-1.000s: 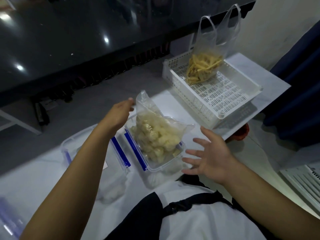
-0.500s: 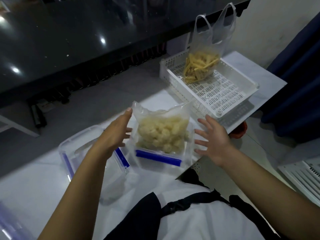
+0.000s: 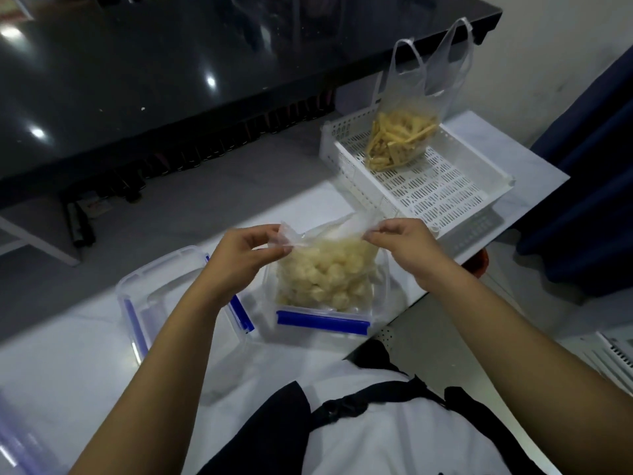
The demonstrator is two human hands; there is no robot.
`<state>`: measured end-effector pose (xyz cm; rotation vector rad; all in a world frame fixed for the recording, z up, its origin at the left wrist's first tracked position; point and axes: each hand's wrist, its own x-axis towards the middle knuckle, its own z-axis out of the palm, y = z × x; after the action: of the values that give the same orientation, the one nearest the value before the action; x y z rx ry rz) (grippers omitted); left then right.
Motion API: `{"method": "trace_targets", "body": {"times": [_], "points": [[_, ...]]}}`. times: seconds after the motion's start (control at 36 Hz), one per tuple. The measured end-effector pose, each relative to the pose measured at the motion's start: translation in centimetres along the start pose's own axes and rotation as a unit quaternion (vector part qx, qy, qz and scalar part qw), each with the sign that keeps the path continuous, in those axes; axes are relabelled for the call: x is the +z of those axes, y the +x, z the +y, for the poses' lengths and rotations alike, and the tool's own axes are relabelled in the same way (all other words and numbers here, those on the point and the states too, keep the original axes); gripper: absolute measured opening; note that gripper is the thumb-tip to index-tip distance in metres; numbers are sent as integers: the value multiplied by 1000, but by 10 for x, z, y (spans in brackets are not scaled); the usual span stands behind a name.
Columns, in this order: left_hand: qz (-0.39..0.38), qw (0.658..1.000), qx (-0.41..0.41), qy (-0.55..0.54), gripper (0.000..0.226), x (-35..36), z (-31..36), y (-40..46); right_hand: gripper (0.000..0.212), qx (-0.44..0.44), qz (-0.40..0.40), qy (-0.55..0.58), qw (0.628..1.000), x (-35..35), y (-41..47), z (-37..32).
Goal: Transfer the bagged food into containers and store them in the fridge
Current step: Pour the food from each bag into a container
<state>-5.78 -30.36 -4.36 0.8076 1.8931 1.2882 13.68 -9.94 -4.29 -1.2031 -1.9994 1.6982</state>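
Observation:
A clear bag of pale round food pieces [image 3: 325, 272] stands upright inside a clear container with blue clips [image 3: 323, 323] on the white table. My left hand [image 3: 245, 255] pinches the bag's top left corner. My right hand [image 3: 407, 245] pinches its top right corner. A second clear container with blue clips [image 3: 154, 289] sits just left of the first, partly hidden by my left forearm. A handled plastic bag of yellow sticks [image 3: 400, 138] stands in the far corner of a white perforated tray [image 3: 445, 190].
The white table [image 3: 68, 354] ends near the tray at the right; a red object [image 3: 478, 265] shows below that edge. A dark glossy counter [image 3: 171, 80] runs across the back. A blurred container edge [image 3: 13, 443] sits at bottom left. Dark blue fabric [image 3: 592, 183] hangs on the right.
Both hands were open beside the bag; now each has closed on a top corner. The container had been turned so a blue clip faces me.

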Motion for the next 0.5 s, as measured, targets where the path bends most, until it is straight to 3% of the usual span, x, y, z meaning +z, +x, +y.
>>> {"method": "trace_targets", "body": {"times": [0.31, 0.5], "points": [[90, 983, 83, -141, 15, 6, 7, -9, 8, -114, 30, 114, 986, -18, -36, 5], [60, 993, 38, -99, 26, 19, -6, 3, 20, -48, 4, 76, 996, -4, -26, 38]]}}
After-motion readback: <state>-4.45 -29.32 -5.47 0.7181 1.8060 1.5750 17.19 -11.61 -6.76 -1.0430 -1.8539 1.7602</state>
